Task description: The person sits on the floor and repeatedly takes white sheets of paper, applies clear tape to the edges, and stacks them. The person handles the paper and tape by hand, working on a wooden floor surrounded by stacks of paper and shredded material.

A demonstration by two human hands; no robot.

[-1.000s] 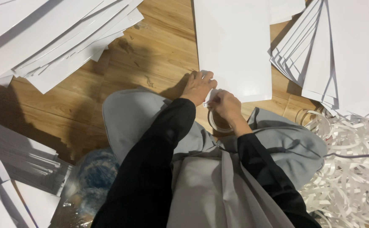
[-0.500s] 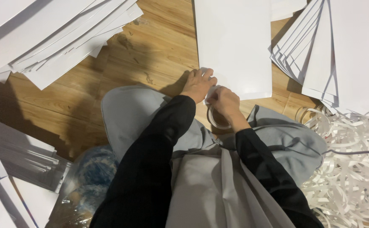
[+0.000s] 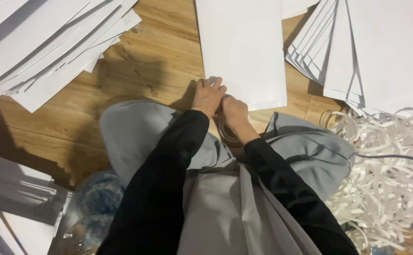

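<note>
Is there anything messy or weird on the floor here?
Yes. A tangled heap of white paper strips sprawls loose beside the person's right knee, and the white sheets at the upper left lie fanned out, not squared. Nothing looks torn or spilled.

The floor (image 3: 159,61) is warm, grained wood with a slight sheen. The white sheet (image 3: 242,47) and stacked sheets (image 3: 50,52) look like smooth matt paper; the shredded strips (image 3: 390,174) are thin white paper. Trousers (image 3: 135,132) are matt grey cloth.
</note>
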